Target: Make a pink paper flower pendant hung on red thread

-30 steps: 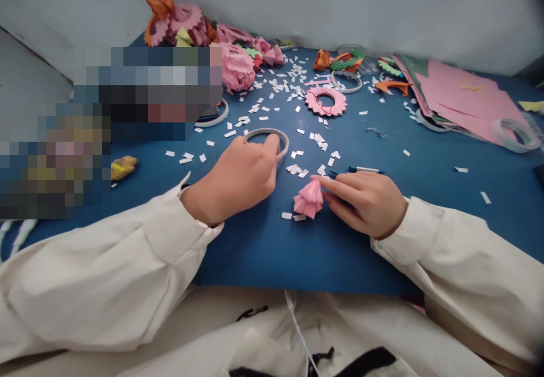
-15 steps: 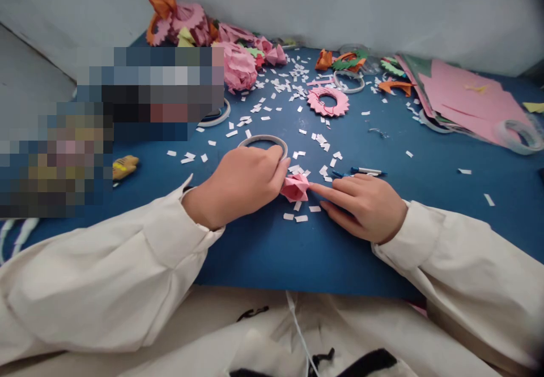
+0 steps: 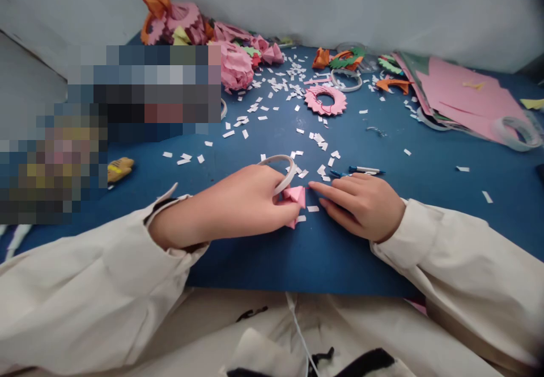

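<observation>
Between the thumb and fingers of my left hand [image 3: 250, 198] is a small folded pink paper piece [image 3: 294, 197]. A thin roll of tape [image 3: 292, 176] stands tilted at the same hand, looped by its fingers. My right hand [image 3: 361, 201] rests low on the table with its index finger stretched toward the pink paper and the thumb apart below. A fine red line, perhaps thread, runs from the paper to that fingertip. Pens [image 3: 366, 170] lie just behind the right hand. Small white paper scraps [image 3: 313, 208] are scattered around the paper piece.
A pink pleated paper ring [image 3: 326, 100] lies farther back on the blue table [image 3: 255, 263]. Folded pink and orange paper pieces [image 3: 232, 66] are heaped at the back left. Pink sheets [image 3: 463, 96] and another tape roll [image 3: 517, 133] lie at the right.
My left hand has turned and come lower, its fingers now over the pink paper, which has tipped. The tape roll has swung right and more upright. My right hand has barely moved.
</observation>
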### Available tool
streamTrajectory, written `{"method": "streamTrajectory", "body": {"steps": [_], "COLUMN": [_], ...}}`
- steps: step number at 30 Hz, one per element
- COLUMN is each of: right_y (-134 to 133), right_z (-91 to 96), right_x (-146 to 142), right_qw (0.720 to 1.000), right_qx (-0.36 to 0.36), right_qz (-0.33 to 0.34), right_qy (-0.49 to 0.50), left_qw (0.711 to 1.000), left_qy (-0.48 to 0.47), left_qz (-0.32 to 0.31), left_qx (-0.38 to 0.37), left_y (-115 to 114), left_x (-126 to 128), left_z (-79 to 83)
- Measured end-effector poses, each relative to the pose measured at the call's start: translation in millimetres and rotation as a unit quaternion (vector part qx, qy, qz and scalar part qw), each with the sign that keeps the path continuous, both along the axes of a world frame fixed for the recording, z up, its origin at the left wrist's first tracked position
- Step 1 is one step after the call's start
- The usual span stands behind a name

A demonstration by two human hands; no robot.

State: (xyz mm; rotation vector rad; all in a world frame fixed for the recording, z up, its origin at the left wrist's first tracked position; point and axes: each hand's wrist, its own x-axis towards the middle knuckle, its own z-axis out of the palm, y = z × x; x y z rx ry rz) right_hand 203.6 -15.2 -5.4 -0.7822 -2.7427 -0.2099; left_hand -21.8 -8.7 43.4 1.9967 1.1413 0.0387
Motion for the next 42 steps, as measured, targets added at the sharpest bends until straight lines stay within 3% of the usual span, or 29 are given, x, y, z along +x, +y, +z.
{"method": "streamTrajectory", "body": {"steps": [5,8,12,15,17,20,25,42], "right_y": [-0.2,-0.5,-0.6,0.0,0.4,0.8,-0.2,1.5], "right_z": [0.6,0.6,0.3,-0.2,-0.5,-0.6,-0.5,-5.5], "right_x": [0.4,-0.4,-0.9,-0.3,0.0,-0.4,-2.1,-0.3], "right_qw": [1.000,1.000,1.000,1.000,0.999,0.999,0.999,0.998], "right_qx": [0.004,-0.004,0.003,0.010,0.014,0.023,0.029,0.043], "right_qz": [0.007,0.008,0.014,0.016,0.017,0.021,0.014,-0.020], "right_qy": [0.020,0.005,-0.019,-0.023,-0.025,-0.016,0.005,0.033], "left_qw": [0.996,0.993,0.995,0.992,0.996,0.999,0.982,0.980], "left_qy": [0.020,0.064,0.100,0.068,0.017,-0.041,-0.098,-0.074], "left_qz": [-0.023,-0.041,-0.010,0.030,0.034,0.024,0.009,0.003], "left_qx": [-0.087,-0.095,0.027,0.107,0.083,-0.018,-0.163,-0.185], "left_y": [-0.1,-0.9,0.8,3.7,4.7,3.6,-0.7,-1.6], "left_x": [-6.1,-8.1,-6.4,-2.0,1.2,3.9,2.8,2.4], "left_z": [3.5,0.5,-4.8,-6.5,-6.9,-7.4,-7.6,-4.9]}}
